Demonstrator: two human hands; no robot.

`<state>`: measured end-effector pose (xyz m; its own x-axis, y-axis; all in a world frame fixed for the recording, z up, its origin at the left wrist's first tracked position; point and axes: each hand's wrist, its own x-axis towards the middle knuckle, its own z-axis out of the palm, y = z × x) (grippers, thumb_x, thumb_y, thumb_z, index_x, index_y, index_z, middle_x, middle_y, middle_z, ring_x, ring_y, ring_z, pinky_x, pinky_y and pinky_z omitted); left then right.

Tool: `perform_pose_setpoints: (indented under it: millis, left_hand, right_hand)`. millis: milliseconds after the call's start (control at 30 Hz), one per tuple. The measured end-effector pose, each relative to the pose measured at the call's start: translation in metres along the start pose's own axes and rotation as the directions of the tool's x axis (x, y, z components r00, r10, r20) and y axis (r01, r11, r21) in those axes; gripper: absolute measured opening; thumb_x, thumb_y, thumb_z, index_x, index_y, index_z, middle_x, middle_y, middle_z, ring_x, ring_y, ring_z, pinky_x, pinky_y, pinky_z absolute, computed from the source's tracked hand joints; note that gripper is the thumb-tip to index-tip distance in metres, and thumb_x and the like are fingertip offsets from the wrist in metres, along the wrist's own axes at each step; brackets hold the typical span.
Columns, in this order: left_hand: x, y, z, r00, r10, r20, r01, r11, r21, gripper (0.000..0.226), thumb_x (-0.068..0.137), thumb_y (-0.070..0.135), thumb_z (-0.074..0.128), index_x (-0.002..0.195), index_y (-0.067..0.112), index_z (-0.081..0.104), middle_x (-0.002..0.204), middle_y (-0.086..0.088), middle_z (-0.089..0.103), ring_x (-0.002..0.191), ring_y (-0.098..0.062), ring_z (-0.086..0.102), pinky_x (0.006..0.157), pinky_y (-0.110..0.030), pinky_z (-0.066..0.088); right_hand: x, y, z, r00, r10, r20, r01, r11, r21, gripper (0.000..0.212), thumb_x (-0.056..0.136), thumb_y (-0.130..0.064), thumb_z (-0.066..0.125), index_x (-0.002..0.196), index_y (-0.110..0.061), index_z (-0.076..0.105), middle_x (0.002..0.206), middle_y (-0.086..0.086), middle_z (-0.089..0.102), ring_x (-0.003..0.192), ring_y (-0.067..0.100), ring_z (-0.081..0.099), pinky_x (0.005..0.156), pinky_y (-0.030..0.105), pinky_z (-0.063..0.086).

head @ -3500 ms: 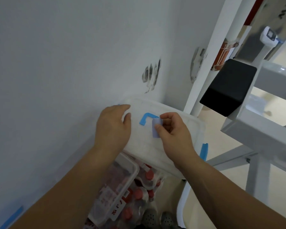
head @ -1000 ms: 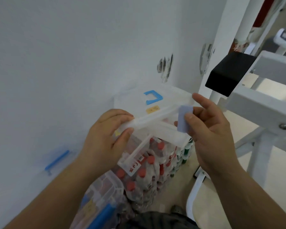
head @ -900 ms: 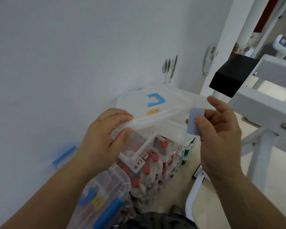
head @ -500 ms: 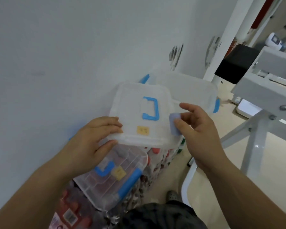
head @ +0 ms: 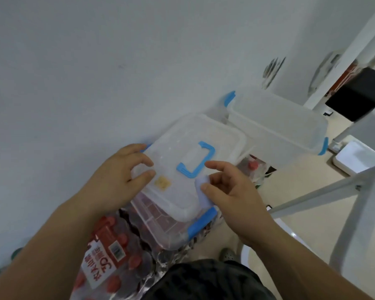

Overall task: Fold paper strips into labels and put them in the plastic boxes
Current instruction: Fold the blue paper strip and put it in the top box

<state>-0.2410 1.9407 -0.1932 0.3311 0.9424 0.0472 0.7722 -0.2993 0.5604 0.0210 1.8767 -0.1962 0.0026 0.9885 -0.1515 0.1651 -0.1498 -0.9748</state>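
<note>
Finding: the small box (head: pixel 182 146) now sits level on the lower box (head: pixel 167 226), offset toward that box's far-left corner. One second ago it was held tilted, edge up, above the bottle pack (head: pixel 108 256).

Left hand (head: pixel 121 176): its fingers (head: pixel 141 161) and thumb clamp the near-left edge of the small box's lid.

Right hand (head: pixel 234 198): thumb and curled fingers pinch the pale-blue folded label (head: pixel 204 200). A second ago the label was in free air off the right side. It now lies against the lid's right edge, just beside the blue handle (head: pixel 196 162) and above the lower box's blue latch (head: pixel 201 224).

Condition: the lid appears seated, and a yellow sticker (head: pixel 161 182) shows on it near the left hand. The label is outside the box, not in it. A larger clear box (head: pixel 277 126) stands behind, without a lid as far as can be seen.

Assessment: the box has been steadied and the label brought to it, but placement is not done. In my judgement either the lid must be lifted or the label slipped under its rim; the thin paper could crease under the thumb.
</note>
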Motion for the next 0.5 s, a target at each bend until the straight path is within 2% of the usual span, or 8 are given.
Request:
perform_pose_setpoints:
  millis: [67,167,233,300,367,433,500]
  left_hand:
    - [0.003,0.0,0.005,0.999,-0.043,0.025,0.041,0.997,0.059,0.044,0.083,0.062,0.05,0.106,0.03,0.068,0.144,0.002,0.051,0.131,-0.014,0.048,0.102,-0.032,0.044]
    - [0.009,0.001,0.011,0.998,-0.054,0.044,0.047,0.987,0.151,0.057,0.077,0.066,0.042,0.105,0.026,0.07,0.132,-0.001,0.061,0.124,-0.023,0.054,0.102,-0.034,0.042]
    - [0.015,0.006,0.013,0.998,-0.065,0.016,0.061,0.982,0.177,0.055,0.077,0.064,0.042,0.104,0.025,0.07,0.126,0.0,0.064,0.117,-0.026,0.057,0.099,-0.036,0.045]
    - [0.022,0.015,0.013,0.997,-0.073,-0.015,0.074,0.983,0.166,0.044,0.082,0.058,0.051,0.105,0.025,0.069,0.124,0.003,0.063,0.116,-0.024,0.055,0.096,-0.034,0.044]
    - [0.033,0.026,0.017,0.998,-0.05,-0.031,0.054,0.989,0.14,0.032,0.087,0.05,0.062,0.108,0.026,0.068,0.124,0.007,0.061,0.117,-0.019,0.052,0.092,-0.026,0.037]
    - [0.048,0.04,0.021,0.999,-0.005,-0.032,0.009,0.993,0.117,0.032,0.088,0.049,0.065,0.111,0.027,0.067,0.122,0.009,0.061,0.117,-0.016,0.052,0.092,-0.023,0.035]
    - [0.065,0.057,0.026,0.999,0.038,-0.033,-0.035,0.995,0.097,0.037,0.088,0.051,0.062,0.116,0.027,0.064,0.123,0.009,0.062,0.118,-0.016,0.053,0.096,-0.026,0.039]
  right_hand:
    - [0.004,-0.002,0.003,1.0,0.014,0.025,-0.013,0.999,-0.037,0.027,0.093,-0.024,0.07,0.115,-0.038,0.064,0.092,-0.003,0.07,0.083,0.008,0.067,0.073,0.024,0.056]
    - [0.014,-0.005,-0.006,0.999,0.01,-0.044,-0.014,0.996,-0.087,0.028,0.092,-0.02,0.07,0.116,-0.034,0.065,0.095,0.0,0.072,0.085,0.012,0.068,0.073,0.025,0.058]
    - [0.02,-0.009,-0.016,0.998,0.009,-0.064,-0.014,0.997,-0.08,0.028,0.093,-0.018,0.069,0.116,-0.034,0.065,0.096,-0.003,0.071,0.08,0.007,0.068,0.069,0.021,0.059]
    - [0.024,-0.014,-0.026,0.998,0.009,-0.069,-0.014,0.997,-0.07,0.028,0.093,-0.019,0.069,0.115,-0.035,0.064,0.097,-0.005,0.071,0.077,0.005,0.068,0.067,0.024,0.06]
    - [0.028,-0.018,-0.036,0.996,0.005,-0.087,-0.014,0.995,-0.099,0.029,0.093,-0.019,0.068,0.117,-0.035,0.063,0.097,-0.005,0.07,0.076,0.009,0.068,0.066,0.027,0.061]
    - [0.035,-0.021,-0.048,0.995,0.003,-0.103,-0.018,0.99,-0.143,0.031,0.094,-0.021,0.068,0.121,-0.034,0.061,0.098,-0.005,0.069,0.079,0.011,0.067,0.065,0.03,0.061]
    - [0.045,-0.024,-0.064,0.993,-0.01,-0.121,-0.009,0.988,-0.154,0.031,0.094,-0.023,0.068,0.121,-0.034,0.06,0.099,-0.004,0.068,0.081,0.012,0.068,0.063,0.031,0.061]
